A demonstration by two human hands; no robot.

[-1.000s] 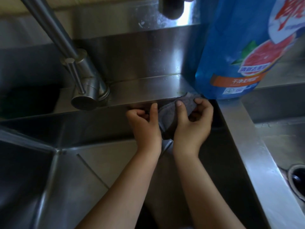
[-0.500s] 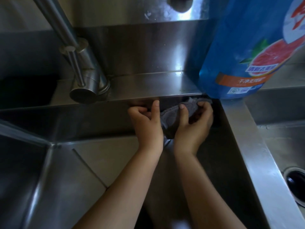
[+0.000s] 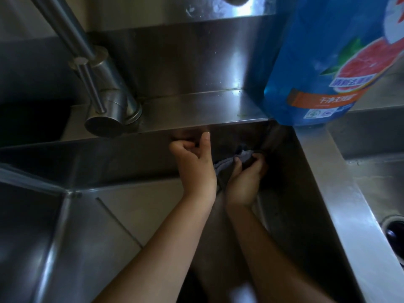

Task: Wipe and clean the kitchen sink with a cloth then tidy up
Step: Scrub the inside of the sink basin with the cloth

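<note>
Grey crumpled cloth (image 3: 226,166) gripped in right hand (image 3: 244,180) vs stainless-steel sink wall (image 3: 109,158), just below blue plastic detergent bottle (image 3: 323,62); left hand (image 3: 194,165) curled, thumb up, hold on cloth unclear; wiping prob. mid-way; tidy-up not begun.

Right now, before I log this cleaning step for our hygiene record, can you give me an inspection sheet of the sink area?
Surface: steel sink, walls and back ledge reflective.
Job's things: grey cloth bunched at the basin's back wall, below the ledge.
Clutter: blue detergent bottle standing at the ledge's right corner.
Hands: right hand grips the cloth; left hand curled beside it, thumb raised, and its hold on the cloth is unclear.
Cables: nothing seen.
Surroundings: faucet on the ledge at left; second basin with a drain at right.
</note>
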